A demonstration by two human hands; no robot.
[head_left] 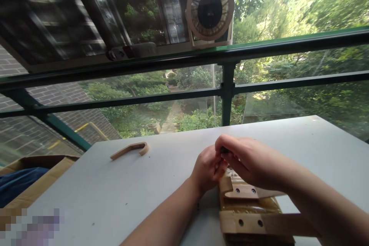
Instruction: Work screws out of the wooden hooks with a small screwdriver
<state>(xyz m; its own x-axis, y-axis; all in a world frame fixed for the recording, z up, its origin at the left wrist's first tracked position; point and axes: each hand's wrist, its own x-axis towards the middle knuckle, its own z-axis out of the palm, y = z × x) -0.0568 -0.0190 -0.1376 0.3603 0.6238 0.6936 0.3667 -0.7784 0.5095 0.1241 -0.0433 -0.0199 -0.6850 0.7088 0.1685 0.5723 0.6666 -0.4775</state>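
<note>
My right hand (pixel 250 157) is closed, thumb and forefinger pinching a small dark piece (pixel 224 150) whose kind I cannot make out. Close against it, my left hand (pixel 205 167) has its fingers curled shut; whatever is in them is hidden. Just below both hands lies a light wooden strip (pixel 245 191) with two dark bolt heads or holes. Nearer to me is a second wooden strip (pixel 250 223) with a similar pair. Both rest across a bundle in shiny brownish wrapping (pixel 256 205), partly covered by my right forearm.
A hook-shaped wooden piece (pixel 129 148) lies at the back left of the white table (pixel 144 196). Left of the table stands a cardboard box (pixel 56 167) with blue cloth (pixel 23 180) inside. Behind run a dark green railing (pixel 161 61) and a round fan (pixel 210 9).
</note>
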